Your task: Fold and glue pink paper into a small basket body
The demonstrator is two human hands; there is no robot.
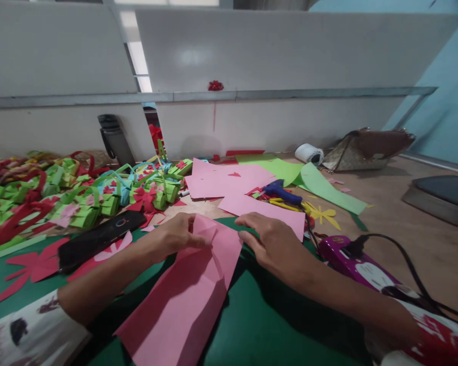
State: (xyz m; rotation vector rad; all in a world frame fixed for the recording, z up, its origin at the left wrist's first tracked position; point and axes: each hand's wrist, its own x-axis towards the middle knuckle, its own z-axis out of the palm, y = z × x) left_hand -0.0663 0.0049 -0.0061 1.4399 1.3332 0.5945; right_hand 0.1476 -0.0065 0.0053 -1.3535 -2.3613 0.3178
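A pink sheet [168,310] lies in the near middle of the scene, over a green mat [248,320], its far end bent over in a flap. The person's left grip [183,235] is closed on the sheet's far left edge, thumb over the flap. The right grip [273,244] is at the far right corner, thumb and forefinger parted; whether it pinches the paper cannot be told. Just beyond lie more pink sheets [229,180], with a blue glue gun [280,191] and a yellow cut-out flower [322,216] to their right. A purple power strip [347,254] rests beyond the right forearm. To the left are a black phone [99,240], a red cut-out [34,264] and, farther off, small green paper baskets [86,216]. A grey bottle [116,142] stands far left; a handbag [370,152] sits far right on the brown surface [391,180].
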